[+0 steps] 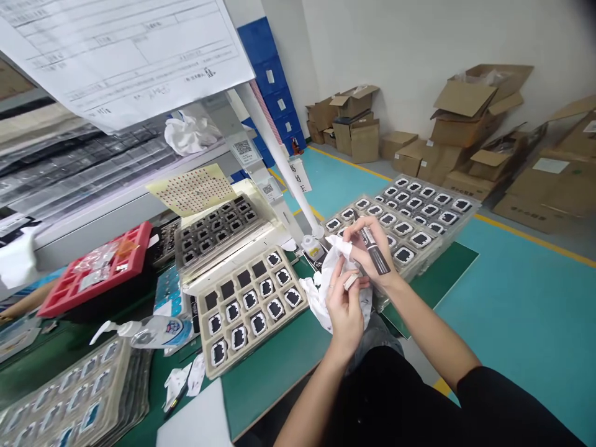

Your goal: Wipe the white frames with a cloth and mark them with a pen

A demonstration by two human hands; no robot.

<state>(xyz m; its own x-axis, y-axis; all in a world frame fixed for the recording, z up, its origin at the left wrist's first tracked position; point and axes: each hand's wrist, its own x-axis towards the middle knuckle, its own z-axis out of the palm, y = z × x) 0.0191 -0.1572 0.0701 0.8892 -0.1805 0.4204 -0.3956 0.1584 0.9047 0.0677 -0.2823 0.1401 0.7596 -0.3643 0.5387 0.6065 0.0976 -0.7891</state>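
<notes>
My right hand is closed around a thick black marker pen, which slants across the palm. White material covers one of its fingertips. Just below, my left hand pinches a small pale rectangular part; its exact kind is too small to make out. A crumpled white cloth hangs behind and beneath both hands. Left of them lies a beige tray with black-and-white framed pieces in most pockets. Beyond my right hand are stacked clear trays of similar pieces.
A small yellow-labelled bottle stands by a white post. Further left are a pump bottle, a red divided bin and more stacked trays. A printed sheet hangs at upper left. Cardboard boxes line the wall.
</notes>
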